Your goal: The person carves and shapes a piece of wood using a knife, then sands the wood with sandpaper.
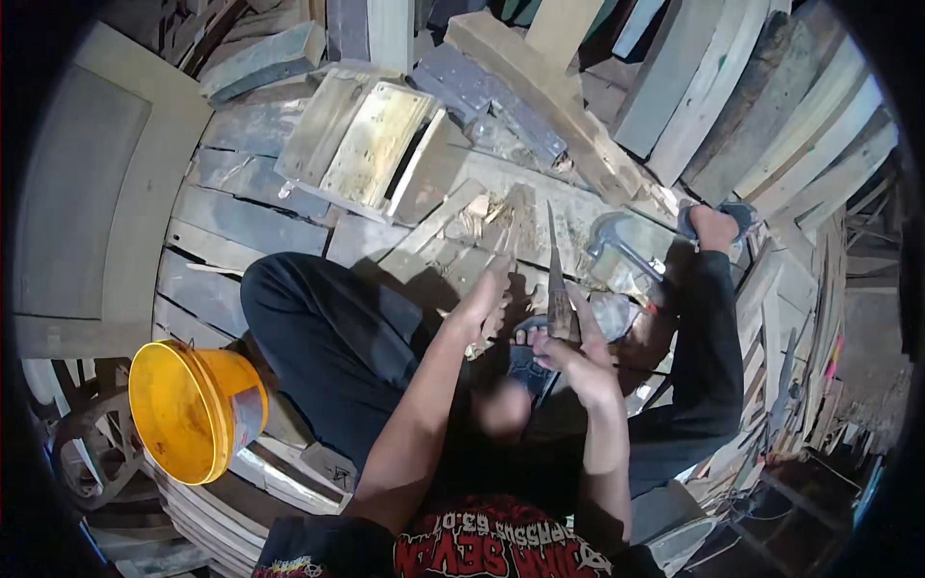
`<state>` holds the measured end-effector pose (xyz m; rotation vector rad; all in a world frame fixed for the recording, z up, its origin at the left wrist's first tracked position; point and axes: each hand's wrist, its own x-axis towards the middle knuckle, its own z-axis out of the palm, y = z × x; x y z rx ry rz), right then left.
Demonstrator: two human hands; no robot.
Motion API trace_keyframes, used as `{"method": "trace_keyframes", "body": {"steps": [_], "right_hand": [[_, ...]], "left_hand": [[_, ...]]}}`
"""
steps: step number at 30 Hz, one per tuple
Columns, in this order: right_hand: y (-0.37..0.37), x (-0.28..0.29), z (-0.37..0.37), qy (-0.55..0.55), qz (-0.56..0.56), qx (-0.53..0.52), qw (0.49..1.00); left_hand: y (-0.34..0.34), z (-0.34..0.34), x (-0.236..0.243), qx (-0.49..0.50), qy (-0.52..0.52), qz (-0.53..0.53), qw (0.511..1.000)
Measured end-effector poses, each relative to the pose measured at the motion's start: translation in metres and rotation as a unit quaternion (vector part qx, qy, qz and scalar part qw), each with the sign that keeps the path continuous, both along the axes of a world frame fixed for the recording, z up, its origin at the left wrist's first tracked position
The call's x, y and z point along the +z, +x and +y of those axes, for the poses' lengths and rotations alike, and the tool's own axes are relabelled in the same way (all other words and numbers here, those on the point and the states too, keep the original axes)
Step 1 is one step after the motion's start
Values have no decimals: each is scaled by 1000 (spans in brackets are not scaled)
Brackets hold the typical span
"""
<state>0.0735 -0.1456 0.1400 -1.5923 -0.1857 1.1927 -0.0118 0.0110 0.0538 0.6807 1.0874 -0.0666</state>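
Note:
My left hand is closed on a slender pale wooden piece, which points away from me over the planks. My right hand is wrapped round the wooden handle of a long, narrow pointed blade, held upward to the right of that piece. Wood shavings lie on the boards beyond my hands. A claw hammer rests to the right of the blade, with a crumpled clear plastic item below it. My sandalled foot is beneath my right hand, partly hidden.
A yellow bucket stands at my left. A pale wooden box sits ahead-left, near a panelled board. A thick beam lies diagonally ahead. Stacked planks line the back right. My bent legs frame the work area.

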Motion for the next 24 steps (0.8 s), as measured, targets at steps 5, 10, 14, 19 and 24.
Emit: {"method": "trace_keyframes", "body": {"steps": [5,10,14,19,24], "right_hand": [[0,-3,11,-52,-104,69,991],[0,-15,14,-48,-185,87,978],[-3,-16,12,-54,-240,124,961],[-15,-15,12,-41,-259,110,959],[-14,-7,13,-64,-288,113,949]], "left_hand": [[-13,13,-34,-20,-33,-82,996],[-11,8,-29,9,15,-47,999],[-12,6,-15,36,8,-87,996],[-14,10,-9,-39,111,29,993],[-3,12,34,-73,64,52,994]]}}
